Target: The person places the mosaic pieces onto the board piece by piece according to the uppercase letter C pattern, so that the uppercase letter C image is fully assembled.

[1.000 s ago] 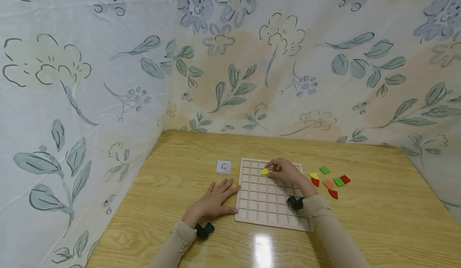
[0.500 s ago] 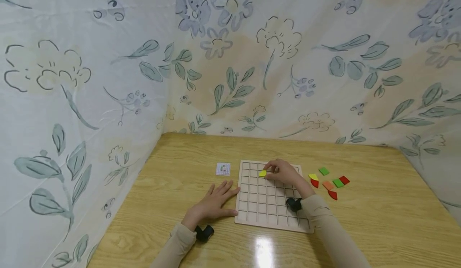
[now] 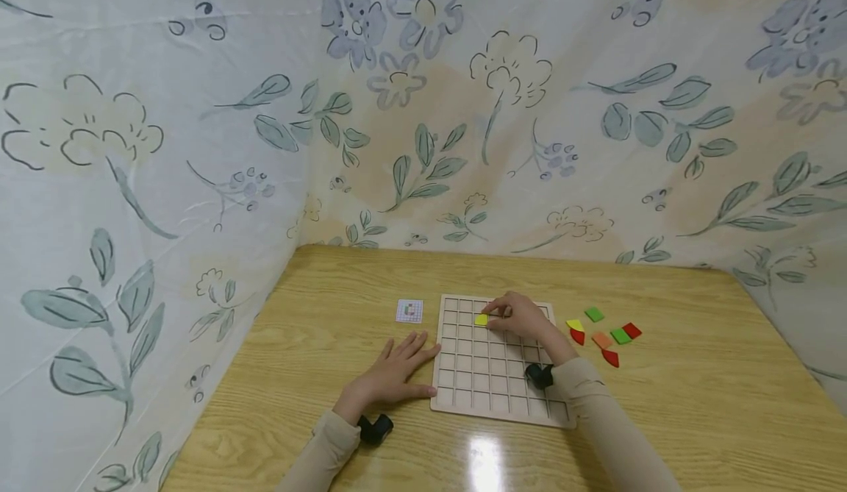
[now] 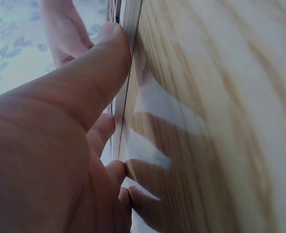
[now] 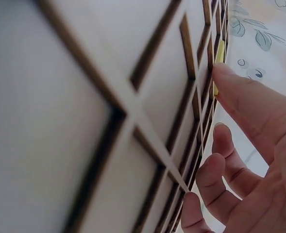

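Note:
A pale wooden grid board (image 3: 465, 363) lies on the table. Over its far part, my right hand (image 3: 523, 319) pinches a small yellow tile (image 3: 481, 320) between thumb and index finger, at a cell in the second row from the far edge. From the right wrist, the thumb (image 5: 230, 80) is seen against the yellow edge, close to the grid ridges, with the other fingers curled. My left hand (image 3: 392, 376) lies spread on the table, thumb and fingertips at the board's left edge; the left wrist view shows its thumb (image 4: 96, 73) against that edge.
Right of the board lie several loose tiles, among them a green square (image 3: 594, 314), a yellow piece (image 3: 575, 325), an orange square (image 3: 601, 340) and a red quarter-round (image 3: 611, 358). A small patterned card (image 3: 409, 310) sits left of the board. Floral cloth (image 3: 423, 183) hangs behind.
The right hand has shifted slightly left with the yellow tile, which now sits lower and flatter at its cell. The left hand has stayed at the board's edge.

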Demonstrator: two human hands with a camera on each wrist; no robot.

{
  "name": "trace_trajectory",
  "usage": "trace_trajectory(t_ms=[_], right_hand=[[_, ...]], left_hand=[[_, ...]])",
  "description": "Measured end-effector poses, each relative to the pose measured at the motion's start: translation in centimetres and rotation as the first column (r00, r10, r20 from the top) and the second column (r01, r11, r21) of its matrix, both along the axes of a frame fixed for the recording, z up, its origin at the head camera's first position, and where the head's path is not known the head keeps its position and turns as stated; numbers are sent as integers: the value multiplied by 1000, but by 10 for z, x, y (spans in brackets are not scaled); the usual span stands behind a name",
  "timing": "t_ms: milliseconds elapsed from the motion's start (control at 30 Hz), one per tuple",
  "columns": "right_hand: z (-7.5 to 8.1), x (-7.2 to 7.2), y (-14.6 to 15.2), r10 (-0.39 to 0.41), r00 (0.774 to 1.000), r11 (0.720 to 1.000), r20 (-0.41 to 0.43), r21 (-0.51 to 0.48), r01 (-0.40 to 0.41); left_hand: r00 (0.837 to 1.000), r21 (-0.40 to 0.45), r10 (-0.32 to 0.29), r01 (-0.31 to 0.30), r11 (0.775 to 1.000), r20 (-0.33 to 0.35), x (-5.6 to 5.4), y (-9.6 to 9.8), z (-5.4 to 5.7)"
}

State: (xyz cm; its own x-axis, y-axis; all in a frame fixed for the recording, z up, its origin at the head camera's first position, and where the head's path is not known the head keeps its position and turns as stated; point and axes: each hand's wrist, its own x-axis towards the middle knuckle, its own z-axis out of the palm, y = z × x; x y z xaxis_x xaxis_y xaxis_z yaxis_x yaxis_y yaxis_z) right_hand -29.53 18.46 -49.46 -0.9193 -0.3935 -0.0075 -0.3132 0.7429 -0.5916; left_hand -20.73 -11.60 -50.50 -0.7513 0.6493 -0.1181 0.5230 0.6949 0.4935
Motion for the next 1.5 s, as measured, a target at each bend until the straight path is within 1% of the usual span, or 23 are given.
trace_trajectory(t_ms=[167,333,433,600,733,933,1033,1233,1400,1500], right_hand=[[3,4,2,-7,1000,1000,-28,19,8],[3,8,7,-30,999,1000,-15,-9,30],[2,10,12,-29,999,999,-14,-26,28],[2,15,19,-34,999,999,-19,-24,34],[-1,20,26,-45,999,999,-16,-18,45],[-2,29,38,-68,997,997,-31,-36,67],[0,33,46,-93,996,994,-16,-61,92],[3,39,64,-102,994,991,-33,-84,99],[7,43,79,-110,994,988,-9,-106,108],[9,46,86,-123,992,987,-26,-103,120]], left_hand=[[1000,7,-4,4,1000,-9,0,0,0],[1000,3,-2,2,1000,-10,0,0,0],[1000,9,-2,2,1000,-8,1,0,0],[1000,29,-2,2,1000,3,4,0,3],[1000,12,1,-1,1000,7,5,-1,3],[1000,-6,6,-6,1000,9,4,-1,-1],[1000,-8,5,-5,1000,7,4,-1,-2],[1000,-5,-3,3,1000,1,3,0,0],[1000,-5,-4,4,1000,1,2,0,2],[1000,-11,-1,1,1000,-1,1,0,3]])
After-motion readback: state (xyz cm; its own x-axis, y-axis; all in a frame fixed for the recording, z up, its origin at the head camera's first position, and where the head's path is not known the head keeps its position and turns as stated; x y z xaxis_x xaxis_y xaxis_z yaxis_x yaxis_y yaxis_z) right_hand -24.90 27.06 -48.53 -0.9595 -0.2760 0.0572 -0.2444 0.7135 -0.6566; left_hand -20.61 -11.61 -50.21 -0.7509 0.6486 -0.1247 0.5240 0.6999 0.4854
